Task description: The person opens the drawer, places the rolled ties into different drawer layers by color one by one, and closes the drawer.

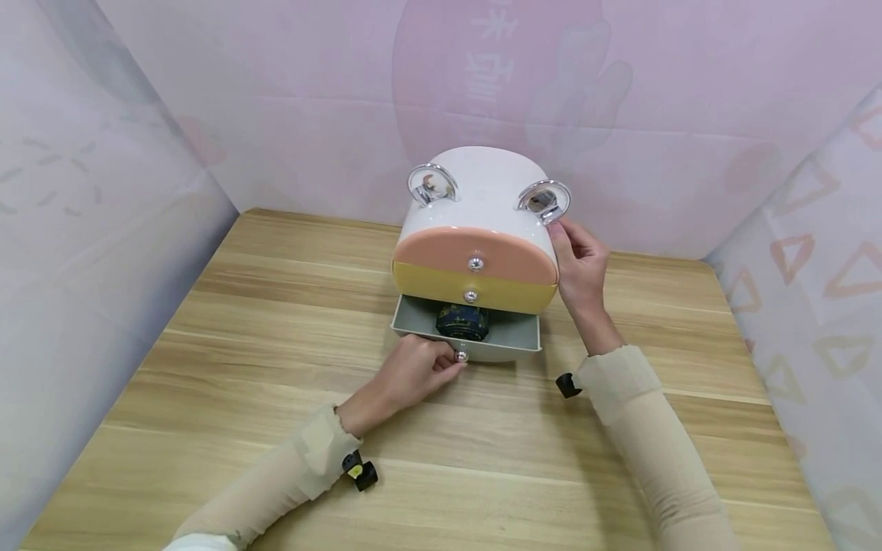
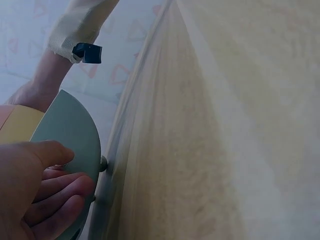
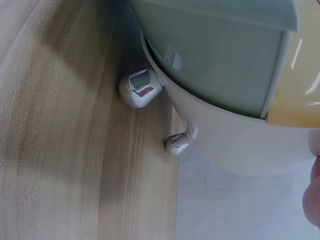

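A small storage box [image 1: 482,180] with a white rounded body, two chrome ear-like rings and stacked drawers stands on the table. Its lowest, grey-green drawer [image 1: 513,333] is pulled out, and a dark blue round object [image 1: 463,321] with gold patterning lies inside. My left hand [image 1: 412,373] is at that drawer's silver knob [image 1: 462,357], thumb and fingers pinching it; the left wrist view hides the knob behind the fingers. At the box's right side my right hand [image 1: 584,268] holds the white body just below the right ring [image 1: 546,200]; some fingers are hidden.
Above the open drawer are a closed yellow drawer [image 1: 430,282] and a closed orange drawer [image 1: 434,249], each with a silver knob. Chrome feet [image 3: 141,89] hold the box off the wooden table [image 1: 276,321]. A printed pink backdrop [image 1: 310,115] rises close behind.
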Demonstrator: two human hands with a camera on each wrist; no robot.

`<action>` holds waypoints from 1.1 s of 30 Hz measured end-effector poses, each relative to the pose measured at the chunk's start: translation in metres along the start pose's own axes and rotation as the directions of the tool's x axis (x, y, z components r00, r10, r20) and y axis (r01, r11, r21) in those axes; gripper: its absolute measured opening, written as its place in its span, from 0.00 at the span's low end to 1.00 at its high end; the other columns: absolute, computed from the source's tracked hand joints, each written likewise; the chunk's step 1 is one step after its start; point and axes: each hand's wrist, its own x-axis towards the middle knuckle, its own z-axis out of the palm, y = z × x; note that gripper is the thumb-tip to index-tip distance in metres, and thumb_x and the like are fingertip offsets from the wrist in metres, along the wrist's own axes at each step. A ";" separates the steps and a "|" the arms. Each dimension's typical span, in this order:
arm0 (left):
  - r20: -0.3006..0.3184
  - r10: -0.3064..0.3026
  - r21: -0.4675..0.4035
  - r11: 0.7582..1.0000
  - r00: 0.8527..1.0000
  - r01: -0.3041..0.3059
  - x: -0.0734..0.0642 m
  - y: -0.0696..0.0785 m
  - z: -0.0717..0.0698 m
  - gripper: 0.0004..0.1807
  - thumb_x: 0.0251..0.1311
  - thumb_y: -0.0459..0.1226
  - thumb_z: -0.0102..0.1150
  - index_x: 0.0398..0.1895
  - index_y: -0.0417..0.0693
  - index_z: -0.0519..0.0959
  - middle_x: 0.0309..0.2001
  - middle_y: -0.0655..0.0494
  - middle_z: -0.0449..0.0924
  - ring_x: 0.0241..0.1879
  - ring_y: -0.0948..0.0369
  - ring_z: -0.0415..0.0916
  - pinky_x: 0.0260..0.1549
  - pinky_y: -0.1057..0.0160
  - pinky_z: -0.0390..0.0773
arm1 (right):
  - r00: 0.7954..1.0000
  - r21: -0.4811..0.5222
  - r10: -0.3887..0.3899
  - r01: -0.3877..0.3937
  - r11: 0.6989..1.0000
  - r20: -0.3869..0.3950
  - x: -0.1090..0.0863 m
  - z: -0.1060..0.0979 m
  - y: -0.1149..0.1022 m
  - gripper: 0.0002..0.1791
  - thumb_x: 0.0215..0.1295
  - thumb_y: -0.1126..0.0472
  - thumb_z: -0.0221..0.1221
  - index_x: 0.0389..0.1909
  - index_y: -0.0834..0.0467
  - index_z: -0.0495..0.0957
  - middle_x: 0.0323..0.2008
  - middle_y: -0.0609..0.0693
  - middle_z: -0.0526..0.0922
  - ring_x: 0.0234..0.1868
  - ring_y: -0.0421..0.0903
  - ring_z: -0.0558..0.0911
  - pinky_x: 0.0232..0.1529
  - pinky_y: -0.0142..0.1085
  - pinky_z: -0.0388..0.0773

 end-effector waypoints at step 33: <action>0.029 -0.048 -0.039 0.998 0.998 0.049 0.023 -0.008 -0.001 0.05 0.63 0.39 0.74 0.33 0.47 0.91 0.31 0.56 0.92 0.31 0.66 0.90 0.32 0.73 0.86 | 1.000 0.002 -0.006 0.006 1.000 0.004 -0.005 -0.005 -0.002 0.11 0.73 0.66 0.61 0.44 0.50 0.91 0.35 0.36 0.91 0.30 0.30 0.84 0.32 0.23 0.83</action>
